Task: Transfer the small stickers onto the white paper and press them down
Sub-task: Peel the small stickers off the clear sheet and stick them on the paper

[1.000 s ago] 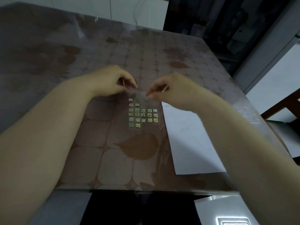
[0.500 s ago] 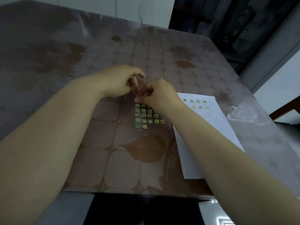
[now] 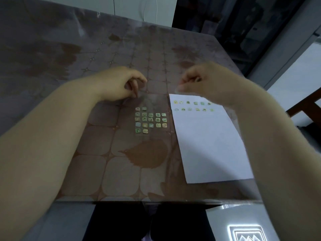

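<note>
A clear sticker sheet point(image 3: 150, 121) with several small green and yellow stickers lies on the table's middle. To its right lies the white paper point(image 3: 211, 146), which carries two rows of stickers point(image 3: 192, 106) near its top edge. My left hand point(image 3: 121, 84) rests on the table with its fingertips pinning the sheet's top edge. My right hand point(image 3: 206, 80) hovers, blurred, above the paper's top edge. Its thumb and forefinger are pinched together on something small and dark, seemingly a sticker.
The table point(image 3: 86, 136) has a brown patterned cover with leaf prints under a glossy film. Its near edge runs just below the paper. A wooden chair point(image 3: 305, 108) stands at the right, and a white box point(image 3: 243, 223) lies below the table edge.
My right hand has left the sticker sheet, where it was pinching beside my left hand, and moved right to above the paper's top. My left hand stays on the sheet.
</note>
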Tool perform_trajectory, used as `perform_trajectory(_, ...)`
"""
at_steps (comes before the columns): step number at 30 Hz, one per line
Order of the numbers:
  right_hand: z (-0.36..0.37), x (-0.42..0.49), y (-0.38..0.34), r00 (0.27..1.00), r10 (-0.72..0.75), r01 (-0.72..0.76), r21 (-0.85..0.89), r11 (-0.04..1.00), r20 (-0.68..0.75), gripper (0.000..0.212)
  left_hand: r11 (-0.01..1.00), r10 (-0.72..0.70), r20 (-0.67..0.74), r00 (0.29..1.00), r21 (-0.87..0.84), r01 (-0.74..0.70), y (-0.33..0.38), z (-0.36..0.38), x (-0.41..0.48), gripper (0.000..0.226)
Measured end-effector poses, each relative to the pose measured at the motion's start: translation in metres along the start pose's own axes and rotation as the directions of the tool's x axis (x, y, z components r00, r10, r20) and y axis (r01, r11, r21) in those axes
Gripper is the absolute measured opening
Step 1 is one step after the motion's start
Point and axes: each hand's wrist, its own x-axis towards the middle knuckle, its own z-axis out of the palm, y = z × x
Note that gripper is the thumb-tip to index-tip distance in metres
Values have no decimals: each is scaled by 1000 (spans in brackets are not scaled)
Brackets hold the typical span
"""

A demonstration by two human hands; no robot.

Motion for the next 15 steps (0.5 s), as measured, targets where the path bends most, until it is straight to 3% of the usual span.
perform_trajectory(3, 11, -8, 25, 994, 86, -84, -35, 996, 70, 7, 1000, 27, 10, 1000, -4, -27, 1, 0, 0, 46)
perform_trajectory(15, 42, -9, 41, 994, 89, -93, 75, 993, 58, 6, 999, 25, 1, 1000, 30, -25, -5, -1, 1, 42)
